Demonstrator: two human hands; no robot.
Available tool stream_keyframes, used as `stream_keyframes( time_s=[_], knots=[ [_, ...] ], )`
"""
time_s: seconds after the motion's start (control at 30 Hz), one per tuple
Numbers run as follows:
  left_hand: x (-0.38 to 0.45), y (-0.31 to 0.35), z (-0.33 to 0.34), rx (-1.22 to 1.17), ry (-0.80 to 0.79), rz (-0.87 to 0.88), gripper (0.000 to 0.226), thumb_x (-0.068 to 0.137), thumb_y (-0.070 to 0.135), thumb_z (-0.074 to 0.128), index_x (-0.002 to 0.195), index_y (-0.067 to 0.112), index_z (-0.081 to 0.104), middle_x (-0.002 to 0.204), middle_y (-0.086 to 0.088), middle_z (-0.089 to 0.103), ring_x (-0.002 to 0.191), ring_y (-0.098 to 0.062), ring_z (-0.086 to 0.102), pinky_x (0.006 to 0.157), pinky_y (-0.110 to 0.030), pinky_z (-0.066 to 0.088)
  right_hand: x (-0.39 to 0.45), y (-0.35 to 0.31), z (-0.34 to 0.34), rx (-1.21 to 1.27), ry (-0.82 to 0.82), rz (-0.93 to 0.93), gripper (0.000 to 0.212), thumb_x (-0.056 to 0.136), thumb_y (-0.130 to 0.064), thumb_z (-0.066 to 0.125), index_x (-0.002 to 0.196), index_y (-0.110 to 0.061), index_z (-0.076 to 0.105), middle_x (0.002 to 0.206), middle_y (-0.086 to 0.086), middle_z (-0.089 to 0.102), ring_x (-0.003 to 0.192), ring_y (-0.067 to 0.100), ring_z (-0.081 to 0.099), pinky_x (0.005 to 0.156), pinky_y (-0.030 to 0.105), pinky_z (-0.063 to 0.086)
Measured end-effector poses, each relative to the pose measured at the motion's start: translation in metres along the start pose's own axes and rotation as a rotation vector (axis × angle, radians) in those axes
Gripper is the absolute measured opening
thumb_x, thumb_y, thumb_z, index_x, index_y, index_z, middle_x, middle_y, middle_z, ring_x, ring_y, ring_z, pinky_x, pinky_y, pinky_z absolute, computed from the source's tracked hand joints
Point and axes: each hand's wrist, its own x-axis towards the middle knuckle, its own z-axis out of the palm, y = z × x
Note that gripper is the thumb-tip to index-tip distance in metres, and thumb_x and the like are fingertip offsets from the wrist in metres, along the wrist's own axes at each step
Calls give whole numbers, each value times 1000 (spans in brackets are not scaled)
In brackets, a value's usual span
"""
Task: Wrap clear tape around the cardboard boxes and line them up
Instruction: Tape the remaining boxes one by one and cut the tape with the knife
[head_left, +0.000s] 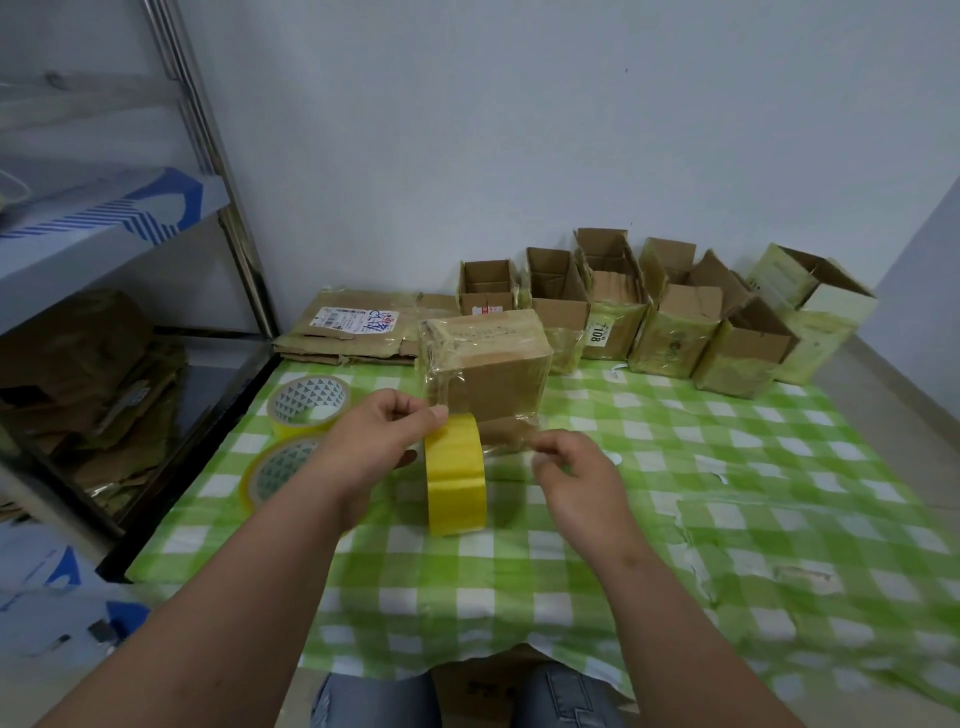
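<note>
A closed cardboard box (488, 374), wrapped in glossy clear tape, stands on the green checked cloth (727, 467) in front of me. My left hand (379, 441) grips a yellowish tape roll (454, 475) held upright just before the box. A strip of tape runs from the roll to the box's lower front. My right hand (576, 478) is to the right of the roll, its fingers pinching the tape strip near the box's bottom corner.
Several open taped boxes (670, 317) line the wall at the back right. Flattened cardboard (353, 327) lies at the back left. Two spare tape rolls (306, 405) lie on the cloth's left side. A metal shelf (130, 291) holding cardboard stands to the left.
</note>
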Motion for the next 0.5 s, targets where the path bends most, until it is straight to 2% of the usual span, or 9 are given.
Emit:
stream_keyframes(
  time_s=[0.07, 0.1, 0.17, 0.27, 0.37, 0.5],
  knots=[
    [-3, -3, 3, -34, 8, -2, 25, 84, 26, 76, 101, 11, 65, 106, -10, 71, 107, -29, 65, 99, -52, 50, 7, 12, -5, -470, -48, 5, 47, 93, -9, 49, 134, -31, 55, 137, -13, 50, 133, 15, 43, 110, 37, 33],
    [-5, -4, 4, -57, 17, -2, 24, 84, 25, 76, 101, 12, 65, 105, -10, 71, 106, -29, 65, 99, -53, 50, 9, 19, -8, -645, -90, 31, 57, 91, -8, 47, 142, -34, 47, 147, -14, 43, 139, 15, 35, 114, 42, 23],
    [-7, -7, 7, -101, 32, -1, 22, 84, 24, 76, 100, 13, 65, 103, -9, 71, 102, -28, 66, 100, -54, 49, 11, 26, -11, -813, -111, 47, 61, 90, -9, 45, 145, -36, 42, 151, -14, 40, 142, 14, 30, 114, 46, 16],
    [-9, -8, 10, -165, 47, -5, 27, 84, 22, 76, 107, 15, 63, 110, -9, 70, 104, -25, 65, 101, -54, 48, 15, 28, -12, -856, -56, 27, 51, 92, -13, 47, 138, -37, 50, 136, -10, 50, 130, 16, 40, 107, 44, 20],
    [-11, -8, 12, -219, 54, -10, 37, 84, 21, 76, 117, 16, 59, 116, -7, 68, 108, -24, 66, 102, -51, 49, 17, 27, -12, -877, -33, 29, 39, 95, -18, 47, 128, -36, 56, 123, -8, 52, 120, 17, 46, 100, 41, 24],
    [-15, -9, 13, -210, 32, -18, 24, 86, 20, 74, 107, 11, 66, 110, -14, 71, 98, -23, 66, 102, -51, 49, 13, 21, -14, -723, 15, 14, 29, 100, -26, 45, 126, -35, 53, 119, -9, 55, 115, 17, 51, 98, 38, 21]
  ],
)
